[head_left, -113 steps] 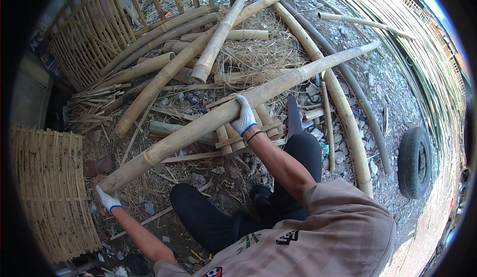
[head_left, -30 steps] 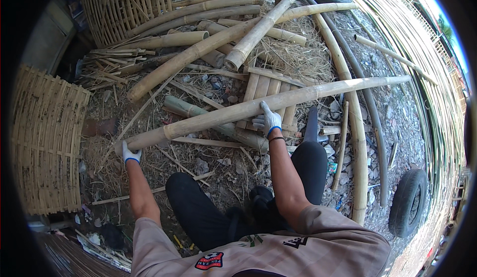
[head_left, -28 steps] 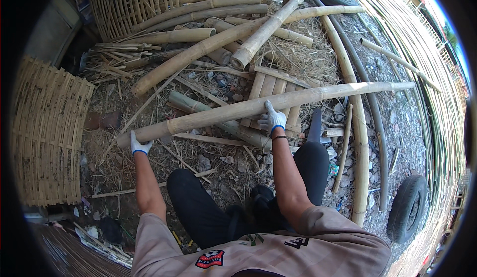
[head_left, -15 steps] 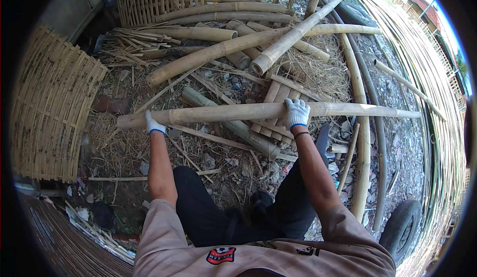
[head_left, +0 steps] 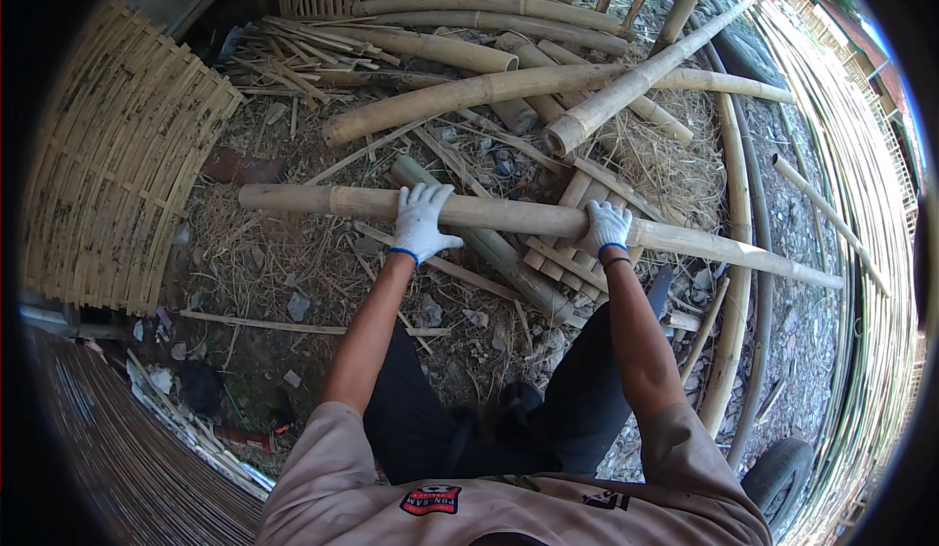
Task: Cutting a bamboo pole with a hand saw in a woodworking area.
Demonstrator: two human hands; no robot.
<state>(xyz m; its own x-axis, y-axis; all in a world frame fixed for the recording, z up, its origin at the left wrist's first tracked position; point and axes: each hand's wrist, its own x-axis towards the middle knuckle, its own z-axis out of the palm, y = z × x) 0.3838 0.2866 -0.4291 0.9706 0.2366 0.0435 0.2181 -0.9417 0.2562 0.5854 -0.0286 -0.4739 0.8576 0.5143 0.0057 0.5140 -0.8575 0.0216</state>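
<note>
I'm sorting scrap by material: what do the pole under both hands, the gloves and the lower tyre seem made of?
Pole: seemingly bamboo, matte tan, with ringed nodes. Gloves: fabric, perhaps knitted cotton, white, matte, blue cuffs. Tyre: probably rubber, a dull dark ring.

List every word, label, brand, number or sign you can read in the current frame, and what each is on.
Lettering is located here, not copied out.
Red-and-dark badge on the tan shirt: carries pale lettering.
Dark printed mark, also on the shirt: too small and creased to tell whether it is lettering.
Bamboo pole and white gloves: no lettering visible.
</note>
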